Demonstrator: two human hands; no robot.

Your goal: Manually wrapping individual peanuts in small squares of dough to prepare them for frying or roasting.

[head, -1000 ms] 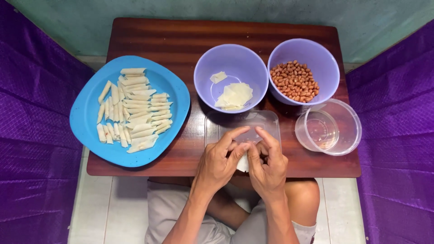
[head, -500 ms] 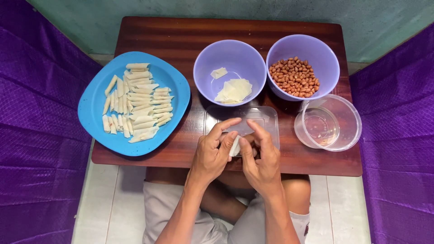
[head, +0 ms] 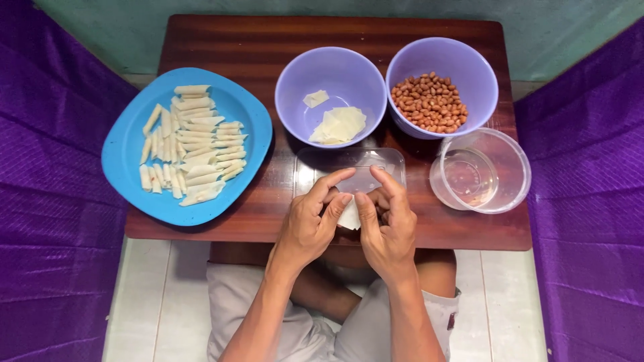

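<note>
Bowls (head: pixel 333 80), peanuts (head: pixel 429 102), blue plate (head: pixel 127 144) beyond hands

Both hands' fingers (head: pixel 333 203) pinch a white wrapper (head: pixel 349 218) above the clear tray (head: pixel 349 161).

plate (head: pixel 127 157) left, bowls (head: pixel 295 74) behind hands (head: pixel 349 221)

Purple bowls: two (head: pixel 331 74) (head: pixel 486 74)
Blue plates: one (head: pixel 127 167)
Clear containers: two (head: pixel 516 167) (head: pixel 355 161)
Hands: two (head: pixel 312 221) (head: pixel 389 228)
</note>
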